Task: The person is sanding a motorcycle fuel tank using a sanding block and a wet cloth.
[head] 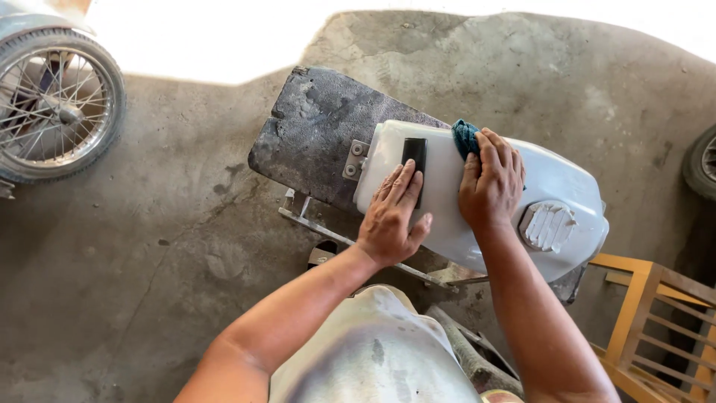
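A white motorcycle fuel tank (pixel 556 183) lies on a dark, worn board (pixel 317 134) set on a metal stand. My left hand (pixel 391 216) presses flat on a black rectangular block (pixel 415 153) on the tank's top. To its right, my right hand (pixel 490 183) holds a blue-green cloth (pixel 464 136) against the tank's upper surface; most of the cloth is hidden under my fingers. The tank's ribbed filler cap (pixel 547 225) sits to the right of my right hand.
A spoked wheel with a tyre (pixel 56 104) stands at the far left. Part of another tyre (pixel 701 163) shows at the right edge. A yellow wooden frame (pixel 649 313) stands at the lower right. The floor is bare, stained concrete (pixel 149 261).
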